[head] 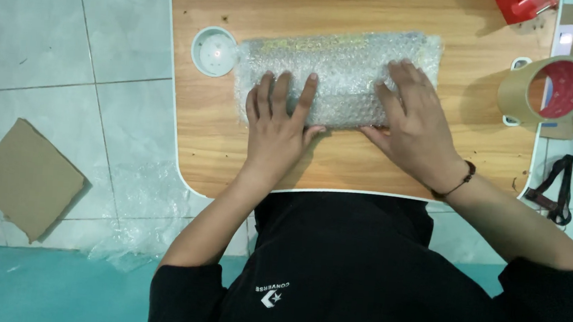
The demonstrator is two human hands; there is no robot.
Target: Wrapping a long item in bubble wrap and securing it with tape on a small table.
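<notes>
A long flat item wrapped in clear bubble wrap [339, 69] lies across the middle of a small wooden lap table [212, 141]. My left hand [279, 122] presses flat on the near left part of the bundle, fingers spread. Palm down on the bundle's right part rests my right hand [414, 120], with its thumb at the near edge. A dark bead bracelet [461, 183] circles my right wrist.
A roll of brown tape [522, 92] stands on the table's right side beside a red tape dispenser [521, 5]. A round cup recess [214, 51] sits left of the bundle. On the tiled floor lie a cardboard piece [26, 176], loose bubble wrap [142, 190] and a black strap [557, 188].
</notes>
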